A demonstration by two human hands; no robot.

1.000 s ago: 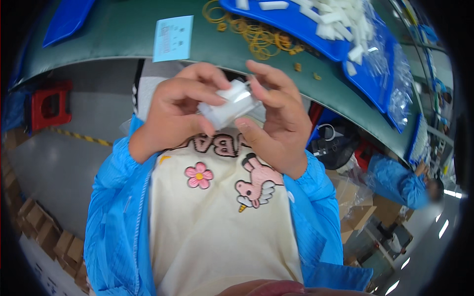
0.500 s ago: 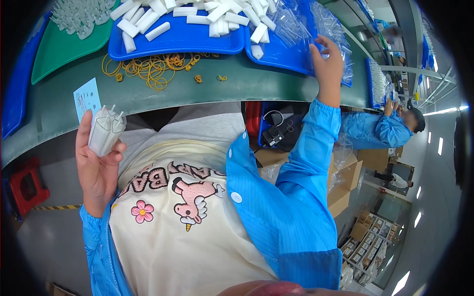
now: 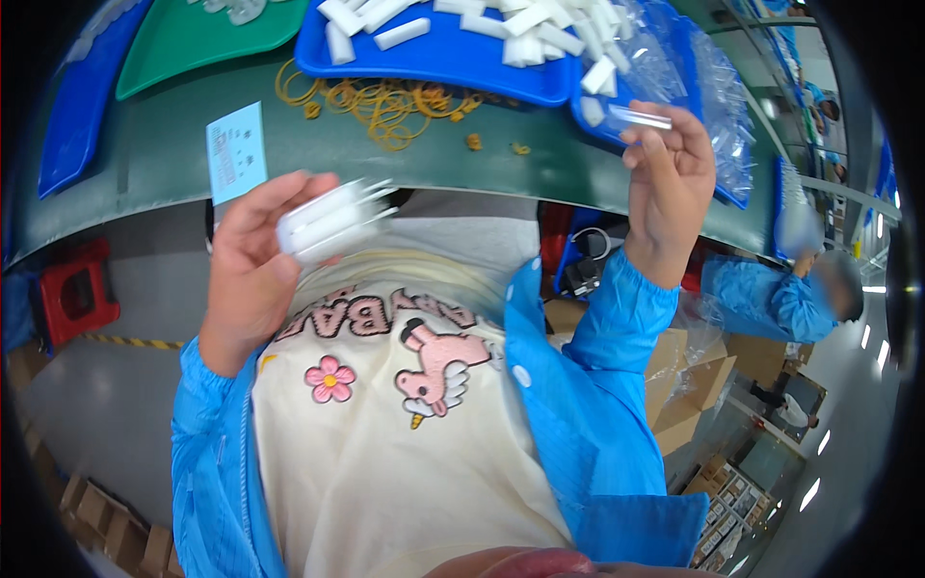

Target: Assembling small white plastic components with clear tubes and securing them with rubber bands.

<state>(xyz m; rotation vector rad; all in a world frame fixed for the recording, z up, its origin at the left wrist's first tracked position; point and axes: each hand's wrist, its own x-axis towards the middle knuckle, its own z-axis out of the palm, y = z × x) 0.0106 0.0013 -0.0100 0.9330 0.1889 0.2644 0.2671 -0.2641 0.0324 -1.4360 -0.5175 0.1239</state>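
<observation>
My left hand (image 3: 252, 260) is closed round a white translucent plastic piece (image 3: 332, 223), held above the table's near edge. Several thin prongs stick out of its end toward the right; motion blurs it a little. Between the fingertips of my right hand (image 3: 679, 183) is a short clear tube (image 3: 644, 118), lying roughly level. Just beyond that hand, a blue tray (image 3: 611, 133) holds clear tubes and plastic bags. Left of it, a second blue tray (image 3: 434, 83) bears many white blocks.
Yellow rubber bands (image 3: 390, 116) lie on the green table (image 3: 328, 159) before the trays. A pale blue printed card (image 3: 236, 154) rests near the left edge. Further left stand a green tray (image 3: 183, 53) and a red stool (image 3: 77, 294). A co-worker (image 3: 780, 299) sits at right.
My right hand has come back from the tube tray with a clear tube in its fingers. My left hand has tipped the white piece so its prongs point right. The view has shifted.
</observation>
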